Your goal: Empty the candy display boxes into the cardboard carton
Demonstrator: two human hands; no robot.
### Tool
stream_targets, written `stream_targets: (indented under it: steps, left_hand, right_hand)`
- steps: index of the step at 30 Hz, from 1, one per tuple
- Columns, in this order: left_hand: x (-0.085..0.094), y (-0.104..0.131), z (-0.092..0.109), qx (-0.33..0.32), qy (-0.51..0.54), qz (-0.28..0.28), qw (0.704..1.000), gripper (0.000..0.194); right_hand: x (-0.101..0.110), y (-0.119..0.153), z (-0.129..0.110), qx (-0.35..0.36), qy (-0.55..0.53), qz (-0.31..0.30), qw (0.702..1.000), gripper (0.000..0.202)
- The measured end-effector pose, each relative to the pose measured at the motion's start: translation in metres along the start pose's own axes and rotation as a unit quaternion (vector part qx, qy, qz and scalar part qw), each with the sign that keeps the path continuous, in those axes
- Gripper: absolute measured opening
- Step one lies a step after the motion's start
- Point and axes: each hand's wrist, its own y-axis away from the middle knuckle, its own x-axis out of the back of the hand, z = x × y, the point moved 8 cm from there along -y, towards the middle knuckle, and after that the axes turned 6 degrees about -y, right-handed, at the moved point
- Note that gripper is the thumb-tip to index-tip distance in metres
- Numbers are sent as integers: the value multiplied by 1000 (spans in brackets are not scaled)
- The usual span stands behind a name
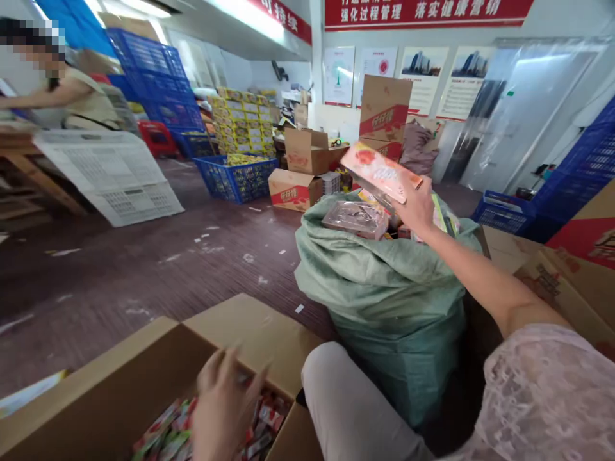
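My right hand [417, 206] grips a flat pink and orange printed box [379, 171], tilted, above the mouth of a big green woven sack [384, 282]. A clear plastic tray [355, 218] lies on top of the sack's contents, among other colourful packaging. Low in the view, my left hand [223, 397] is somewhat blurred, its fingers apart and with nothing seen in them. It hovers over an open cardboard carton [144, 378] full of small, colourful wrapped packets [170, 426]. Part of the packets is hidden behind this hand.
Closed and open cartons [293, 190] stand beyond the sack, near a blue crate [235, 179] and stacked yellow packs [240, 121]. More cartons [571, 288] are at the right. White crates [110, 173] stand at the left, where another person [81, 96] works. Paper scraps litter the floor.
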Motion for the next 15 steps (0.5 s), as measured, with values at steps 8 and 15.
stream_targets:
  steps: [8, 15]
  left_hand:
    - [-76, -97, 368, -447, -84, -104, 885, 88]
    - [-114, -73, 367, -473, -96, -193, 854, 30]
  right_hand:
    - [-79, -10, 109, -33, 152, -122, 980, 58]
    - [-144, -21, 207, -86, 87, -127, 984, 59]
